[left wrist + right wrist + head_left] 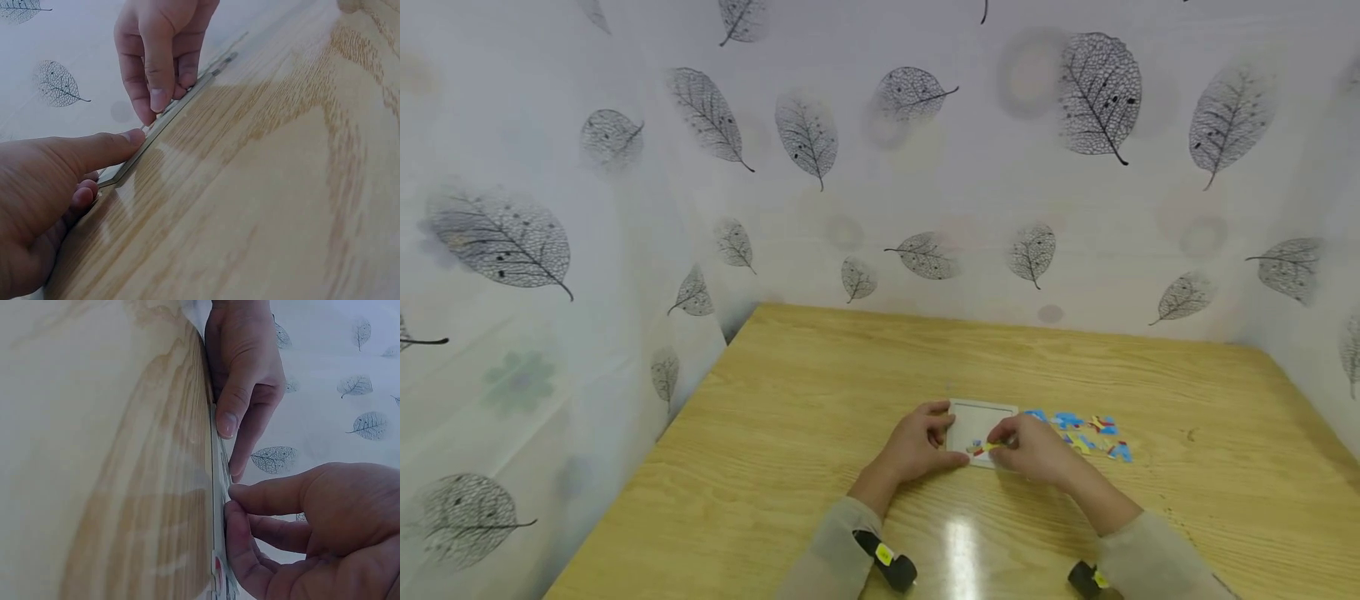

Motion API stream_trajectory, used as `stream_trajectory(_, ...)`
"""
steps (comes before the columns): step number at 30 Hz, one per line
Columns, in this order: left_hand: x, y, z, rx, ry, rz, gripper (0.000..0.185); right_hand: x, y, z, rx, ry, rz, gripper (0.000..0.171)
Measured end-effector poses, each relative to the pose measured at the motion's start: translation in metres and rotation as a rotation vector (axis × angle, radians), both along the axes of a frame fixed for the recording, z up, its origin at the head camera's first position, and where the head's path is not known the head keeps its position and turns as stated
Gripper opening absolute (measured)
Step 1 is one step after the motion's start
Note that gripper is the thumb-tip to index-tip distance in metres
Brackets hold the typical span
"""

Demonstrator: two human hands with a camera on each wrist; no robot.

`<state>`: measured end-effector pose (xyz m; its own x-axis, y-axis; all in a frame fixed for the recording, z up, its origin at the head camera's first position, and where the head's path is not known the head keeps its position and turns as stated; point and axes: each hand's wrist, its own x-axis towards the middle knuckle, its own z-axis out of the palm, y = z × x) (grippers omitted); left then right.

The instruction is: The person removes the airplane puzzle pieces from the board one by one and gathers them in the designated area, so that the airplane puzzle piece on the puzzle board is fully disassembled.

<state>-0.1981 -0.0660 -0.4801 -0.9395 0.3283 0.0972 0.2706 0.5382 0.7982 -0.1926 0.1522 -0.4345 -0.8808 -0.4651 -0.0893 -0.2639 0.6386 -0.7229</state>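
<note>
Both hands sit on one white square puzzle tray [981,414], which lies flat on the desk [820,400] near the middle of its near edge. My left hand [917,446] steadies the tray's left side: from the left wrist view the thumb runs along the tray's thin edge [134,164] with the other fingers curled beside it, so it is holding the tray. My right hand [1033,450] pinches one small yellow and red puzzle piece [983,447] at the tray's near side, fingertips pressed down onto the tray face. I count two hands, one tray and one piece in the fingers; beside the tray toward the right edge of the desk lies a cluster of loose puzzle pieces [1086,433], blue, red and yellow, perhaps five or six, too small to count exactly.

Both forearms come in from the near edge, wrists low, each wearing a black band with a yellow tag.

Only the head view shows the loose pieces and the tray's white face. The two wrist views show the tray edge-on and how the fingers touch it; the right wrist view [220,487] catches a scrap of red at the tray's near end
</note>
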Motion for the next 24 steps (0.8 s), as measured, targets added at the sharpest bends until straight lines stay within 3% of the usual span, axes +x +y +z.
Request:
stream_trajectory(6, 0.0, 0.0, 0.0, -0.011, 0.003, -0.003, 0.07, -0.002, 0.001, 0.0, -0.017, -0.043, -0.016, 0.014)
stream_trajectory(13, 0.0, -0.001, 0.003, -0.024, 0.004, 0.006, 0.07, -0.004, 0.005, 0.001, -0.144, -0.156, -0.029, 0.013)
stream_trajectory(24, 0.0, 0.0, 0.003, -0.045, 0.012, -0.005, 0.071, -0.007, 0.029, -0.001, -0.363, -0.332, 0.017, 0.03)
